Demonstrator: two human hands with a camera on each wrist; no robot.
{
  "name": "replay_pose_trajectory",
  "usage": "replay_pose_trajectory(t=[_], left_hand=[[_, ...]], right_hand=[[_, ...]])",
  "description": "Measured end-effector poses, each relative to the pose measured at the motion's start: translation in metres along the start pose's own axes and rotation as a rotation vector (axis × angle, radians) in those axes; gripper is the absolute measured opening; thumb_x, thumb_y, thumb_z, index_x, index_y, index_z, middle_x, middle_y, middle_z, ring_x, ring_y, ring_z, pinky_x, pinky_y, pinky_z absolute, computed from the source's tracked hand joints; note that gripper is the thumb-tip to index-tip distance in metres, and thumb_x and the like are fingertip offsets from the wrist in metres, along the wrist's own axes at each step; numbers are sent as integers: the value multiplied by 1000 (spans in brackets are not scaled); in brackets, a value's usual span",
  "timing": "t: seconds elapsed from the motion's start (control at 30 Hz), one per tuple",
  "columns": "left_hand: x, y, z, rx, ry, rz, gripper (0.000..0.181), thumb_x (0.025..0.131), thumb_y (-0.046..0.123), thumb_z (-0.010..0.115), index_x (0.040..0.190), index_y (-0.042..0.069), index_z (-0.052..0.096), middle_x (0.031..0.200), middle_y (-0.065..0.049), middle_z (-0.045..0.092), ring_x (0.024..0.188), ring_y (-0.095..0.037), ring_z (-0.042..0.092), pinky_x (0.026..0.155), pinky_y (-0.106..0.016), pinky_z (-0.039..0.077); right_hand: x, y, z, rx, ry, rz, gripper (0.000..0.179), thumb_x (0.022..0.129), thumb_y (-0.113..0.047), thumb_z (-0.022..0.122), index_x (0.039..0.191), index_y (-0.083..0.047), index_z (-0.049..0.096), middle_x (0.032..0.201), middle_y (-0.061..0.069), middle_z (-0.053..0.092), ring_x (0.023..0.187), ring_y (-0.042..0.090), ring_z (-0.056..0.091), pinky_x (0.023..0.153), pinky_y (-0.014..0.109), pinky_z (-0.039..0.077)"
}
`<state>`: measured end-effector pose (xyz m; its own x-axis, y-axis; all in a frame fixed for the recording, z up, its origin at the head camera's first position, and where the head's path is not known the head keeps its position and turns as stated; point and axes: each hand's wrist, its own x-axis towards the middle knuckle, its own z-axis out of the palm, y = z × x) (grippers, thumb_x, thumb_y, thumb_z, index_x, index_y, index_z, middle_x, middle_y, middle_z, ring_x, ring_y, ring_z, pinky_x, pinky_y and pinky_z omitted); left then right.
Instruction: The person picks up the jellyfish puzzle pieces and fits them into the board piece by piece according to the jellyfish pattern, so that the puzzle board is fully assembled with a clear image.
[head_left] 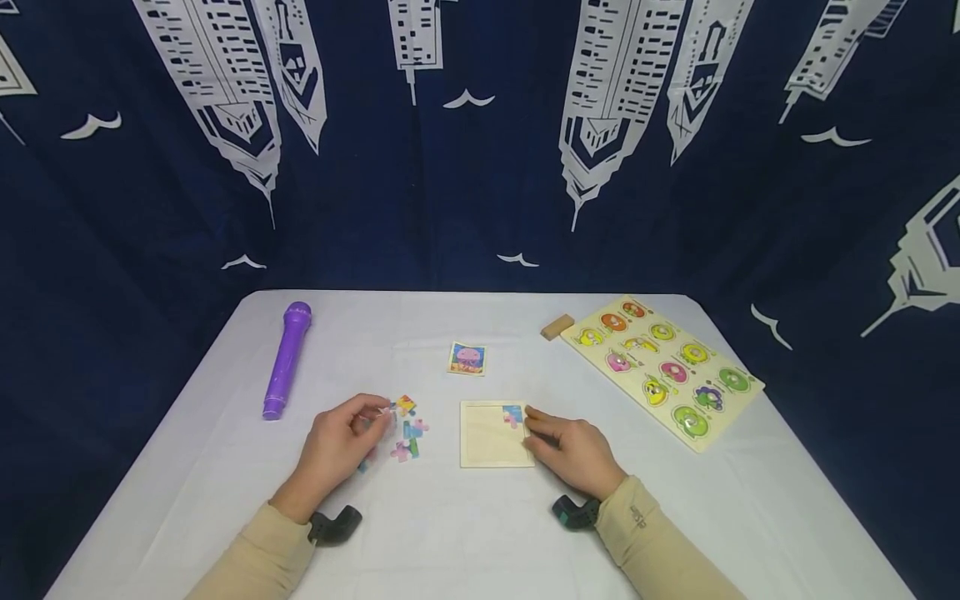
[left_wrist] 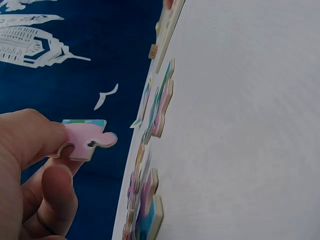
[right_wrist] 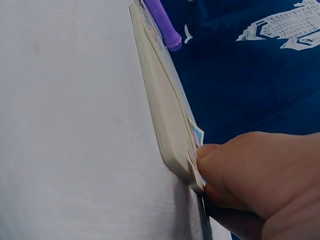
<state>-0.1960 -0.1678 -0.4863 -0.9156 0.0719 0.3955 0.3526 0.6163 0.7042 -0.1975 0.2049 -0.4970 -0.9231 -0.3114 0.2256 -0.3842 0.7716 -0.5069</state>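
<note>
Between thumb and fingers, my left hand [head_left: 336, 446] pinches a pink jigsaw piece [left_wrist: 84, 137] with a blue-green edge, raised off the table in the left wrist view. Beside that hand lie several loose jigsaw pieces [head_left: 413, 428] in pink, blue, green and orange. My right hand [head_left: 579, 454] grips the right edge of a square wooden puzzle tray [head_left: 487, 446], its fingertips right at the rim. Inside the tray's upper right corner sits a blue-and-pink patch of jigsaw [head_left: 513, 416]; bare wood shows over the rest.
A small picture card [head_left: 467, 358] with a pink figure lies behind the tray. At the left is a purple toy microphone [head_left: 287, 360]. The back right holds a fruit puzzle board [head_left: 663, 371], a small wooden block [head_left: 557, 327] at its corner. A white cloth [head_left: 450, 533] covers the table.
</note>
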Motion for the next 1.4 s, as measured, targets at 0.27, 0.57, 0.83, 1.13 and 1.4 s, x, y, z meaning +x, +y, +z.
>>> replay_pose_trajectory(t=[0.27,0.57,0.83,1.13,1.4], left_hand=[[0,6,6,-248,-41,-167,10,93,16,78,98,15,69,70,-1,64,51,-9,51,47,-25,44],[4,18,19,-443,-57,-346,17,94,18,77,106,8,71,82,-6,67,57,-8,50,51,-22,43],[14,31,32,-445,-181,-373,16,94,20,75,108,12,75,90,-10,75,60,-16,56,53,-26,49],[33,58,60,-301,-155,-271,7,91,17,77,94,15,71,88,-3,71,71,-15,58,62,-28,47],[51,66,91,-208,-287,-218,13,93,23,75,106,19,74,85,4,73,73,-13,64,65,-32,48]], right_hand=[[0,0,-1,-14,-4,-15,40,94,-31,76,130,-13,72,140,-5,65,126,21,64,101,45,53],[0,2,-1,-30,-6,-33,41,94,-32,75,130,-13,71,141,-3,64,125,22,65,100,45,54],[1,4,1,-28,2,-34,40,94,-32,76,129,-13,72,140,-4,65,125,21,65,100,45,54],[3,4,2,-31,8,-31,39,93,-32,76,128,-14,73,139,-4,65,123,23,66,99,46,54],[2,1,0,-16,-15,-4,39,94,-32,76,129,-15,73,140,-5,65,125,22,65,101,47,53]])
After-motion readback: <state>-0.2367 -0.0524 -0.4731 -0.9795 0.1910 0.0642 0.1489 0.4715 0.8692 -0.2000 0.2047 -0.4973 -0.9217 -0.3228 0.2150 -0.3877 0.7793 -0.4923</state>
